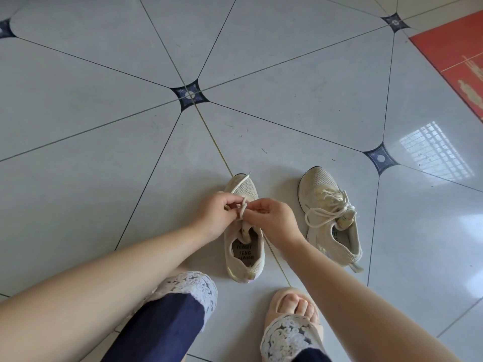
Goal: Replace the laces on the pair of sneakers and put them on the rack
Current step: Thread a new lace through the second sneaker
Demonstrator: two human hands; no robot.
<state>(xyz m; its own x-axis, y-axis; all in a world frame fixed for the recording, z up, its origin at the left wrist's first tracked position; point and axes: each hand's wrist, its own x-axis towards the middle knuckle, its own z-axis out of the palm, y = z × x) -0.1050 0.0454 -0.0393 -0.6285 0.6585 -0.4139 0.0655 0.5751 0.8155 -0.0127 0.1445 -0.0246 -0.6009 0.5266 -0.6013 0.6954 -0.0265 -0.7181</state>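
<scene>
Two beige mesh sneakers stand on the tiled floor, toes pointing away from me. Over the left sneaker (244, 253) my left hand (215, 212) and my right hand (274, 218) each pinch a strand of its cream lace (243, 205), which is looped between them above the tongue. One lace end lies forward across the toe. The right sneaker (330, 218) stands apart to the right, its lace tied in a loose bow, and neither hand touches it.
Grey floor tiles (104, 126) with dark star-shaped insets spread all around. A red mat (454, 61) lies at the far right. My knee in dark trousers with white lace trim (183, 296) and my sandalled foot (295, 312) are near the bottom edge.
</scene>
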